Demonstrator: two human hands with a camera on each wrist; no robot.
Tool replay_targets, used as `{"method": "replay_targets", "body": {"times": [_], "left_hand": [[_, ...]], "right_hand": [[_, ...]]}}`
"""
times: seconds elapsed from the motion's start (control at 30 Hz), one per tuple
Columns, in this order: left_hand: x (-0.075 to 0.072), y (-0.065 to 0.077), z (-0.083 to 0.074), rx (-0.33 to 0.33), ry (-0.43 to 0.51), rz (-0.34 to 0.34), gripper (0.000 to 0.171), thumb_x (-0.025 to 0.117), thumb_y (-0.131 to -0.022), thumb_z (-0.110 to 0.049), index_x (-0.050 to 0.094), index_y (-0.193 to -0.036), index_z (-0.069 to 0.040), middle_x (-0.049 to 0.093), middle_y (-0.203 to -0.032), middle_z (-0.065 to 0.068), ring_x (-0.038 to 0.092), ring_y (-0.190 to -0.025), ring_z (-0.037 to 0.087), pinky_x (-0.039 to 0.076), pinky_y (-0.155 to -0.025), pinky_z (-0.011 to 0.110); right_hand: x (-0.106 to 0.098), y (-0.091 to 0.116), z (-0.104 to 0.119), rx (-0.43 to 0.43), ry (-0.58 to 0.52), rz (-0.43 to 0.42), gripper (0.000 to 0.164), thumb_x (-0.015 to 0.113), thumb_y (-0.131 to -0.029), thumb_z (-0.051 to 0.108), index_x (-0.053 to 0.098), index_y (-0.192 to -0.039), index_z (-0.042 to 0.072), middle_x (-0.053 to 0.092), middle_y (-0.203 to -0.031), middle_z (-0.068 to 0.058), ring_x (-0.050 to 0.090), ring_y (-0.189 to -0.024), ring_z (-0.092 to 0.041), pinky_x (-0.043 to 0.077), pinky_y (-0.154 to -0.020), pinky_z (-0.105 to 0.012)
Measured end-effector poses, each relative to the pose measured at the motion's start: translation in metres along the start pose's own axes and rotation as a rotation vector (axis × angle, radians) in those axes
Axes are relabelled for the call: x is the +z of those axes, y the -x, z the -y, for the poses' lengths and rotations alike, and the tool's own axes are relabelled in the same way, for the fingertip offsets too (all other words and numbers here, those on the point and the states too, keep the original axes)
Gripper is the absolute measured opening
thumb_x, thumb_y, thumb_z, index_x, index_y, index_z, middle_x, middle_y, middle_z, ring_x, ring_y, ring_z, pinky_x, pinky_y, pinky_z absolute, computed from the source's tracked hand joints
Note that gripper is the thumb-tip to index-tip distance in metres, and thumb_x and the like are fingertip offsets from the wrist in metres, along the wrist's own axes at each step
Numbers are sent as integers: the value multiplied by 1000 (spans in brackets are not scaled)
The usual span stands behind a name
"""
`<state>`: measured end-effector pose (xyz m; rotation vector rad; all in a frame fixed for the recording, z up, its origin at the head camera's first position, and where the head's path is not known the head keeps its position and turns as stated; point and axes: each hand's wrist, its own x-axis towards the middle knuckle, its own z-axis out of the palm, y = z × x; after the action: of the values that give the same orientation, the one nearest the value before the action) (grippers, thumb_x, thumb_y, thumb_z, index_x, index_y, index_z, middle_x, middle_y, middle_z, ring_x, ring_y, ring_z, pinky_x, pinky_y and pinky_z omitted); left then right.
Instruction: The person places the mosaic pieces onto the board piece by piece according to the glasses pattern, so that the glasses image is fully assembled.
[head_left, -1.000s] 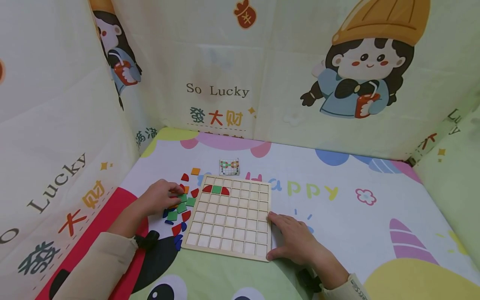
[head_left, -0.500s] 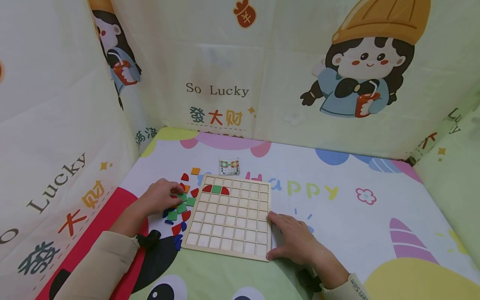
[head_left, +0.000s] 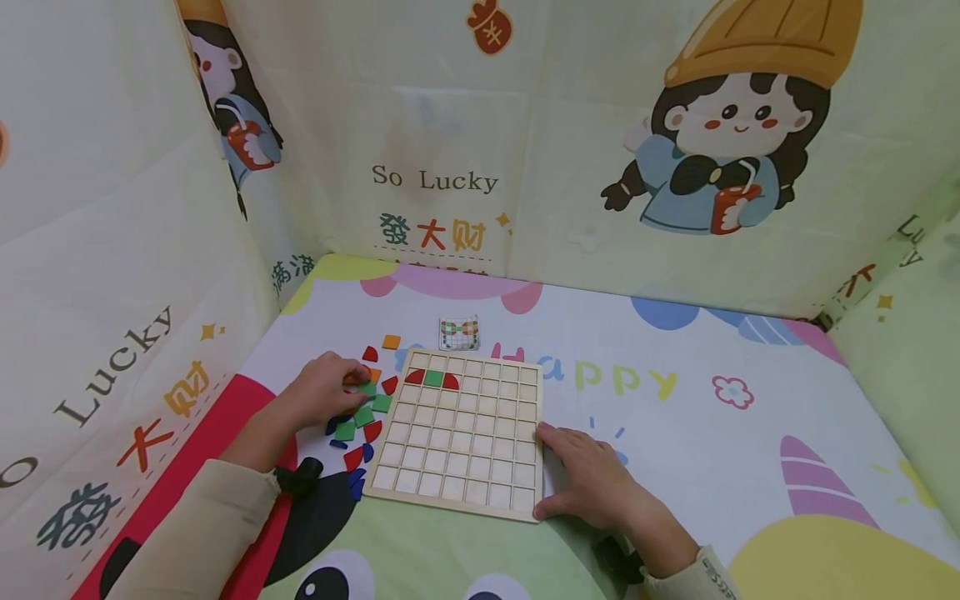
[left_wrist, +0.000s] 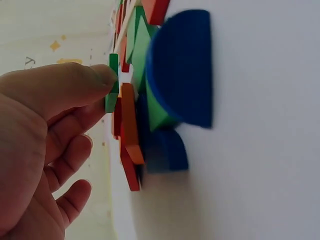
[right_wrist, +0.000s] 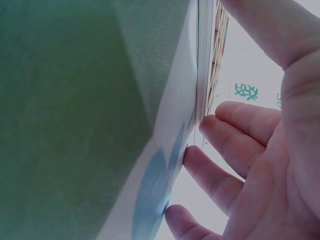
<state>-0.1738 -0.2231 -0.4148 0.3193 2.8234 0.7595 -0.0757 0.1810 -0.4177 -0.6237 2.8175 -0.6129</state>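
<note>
Between thumb and fingers my left hand [head_left: 324, 390] pinches a green square tile [left_wrist: 112, 82], held just above a pile of loose tiles. Around it lie more green tiles [head_left: 345, 431], red quarter-round tiles [head_left: 372, 432], orange tiles and blue rounded tiles [left_wrist: 187, 70]. To the right of the pile is a wooden grid board [head_left: 457, 433]; in its second row a green square sits between two red quarter-rounds. My right hand [head_left: 592, 477] rests against the board's right edge, thumb at the near corner and fingers extended along the side.
A small pattern card [head_left: 458, 333] lies behind the board. An orange square tile [head_left: 391, 342] sits apart at the pile's far end. The printed cloth [head_left: 675, 467] covers the table, and printed curtains [head_left: 555, 167] stand at the back and sides.
My left hand has lifted slightly with a green tile from the pile, its fingertips shifting a little. The right hand and the board have stayed in place.
</note>
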Motion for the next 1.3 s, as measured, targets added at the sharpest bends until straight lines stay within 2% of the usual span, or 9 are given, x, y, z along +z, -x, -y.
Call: {"method": "replay_targets", "body": {"times": [0.3, 0.5, 0.8, 1.0, 1.2, 1.3], "left_hand": [[1, -3, -16, 85, 2, 18, 34, 77, -86, -13, 71, -117, -2, 61, -110, 14, 51, -107, 32, 58, -69, 32], [5, -8, -26, 86, -8, 45, 31, 77, -85, -13, 73, -115, -6, 59, -105, 9, 50, -104, 27, 56, -67, 30], [13, -16, -35, 164, -80, 62, 27, 79, -87, -17, 74, -111, -9, 62, -99, 3, 51, -98, 23, 54, -78, 35], [17, -18, -37, 161, -88, 60, 25, 77, -89, -18, 74, -112, -9, 62, -105, 6, 51, -102, 25, 54, -82, 38], [20, -20, -39, 147, -92, 63, 27, 77, -88, -17, 74, -115, -11, 61, -103, 5, 48, -106, 27, 53, -76, 34], [21, -20, -40, 155, -100, 61, 28, 76, -89, -16, 74, -116, -10, 61, -103, 5, 49, -107, 28, 53, -77, 35]], "right_hand": [[1, -1, -1, -3, -11, 3, 104, 90, -64, 52, 48, -147, 6, 52, -146, -12, 46, -133, -35, 39, -95, -62], [1, -2, -2, -10, -4, 5, 104, 89, -64, 52, 47, -147, 6, 51, -146, -13, 46, -133, -36, 39, -95, -62], [1, -1, -1, 1, -14, 11, 106, 89, -64, 55, 47, -148, 6, 51, -147, -13, 46, -133, -36, 38, -97, -62], [-1, 0, 0, 7, -16, 9, 106, 89, -63, 55, 47, -147, 6, 51, -146, -12, 46, -133, -35, 38, -97, -62], [-1, 0, 1, 10, -15, 6, 105, 90, -63, 54, 48, -147, 6, 52, -146, -12, 46, -133, -35, 38, -97, -62], [-1, 0, 1, 13, -17, 5, 105, 90, -63, 53, 48, -147, 6, 52, -146, -12, 46, -133, -35, 38, -97, -62]]}}
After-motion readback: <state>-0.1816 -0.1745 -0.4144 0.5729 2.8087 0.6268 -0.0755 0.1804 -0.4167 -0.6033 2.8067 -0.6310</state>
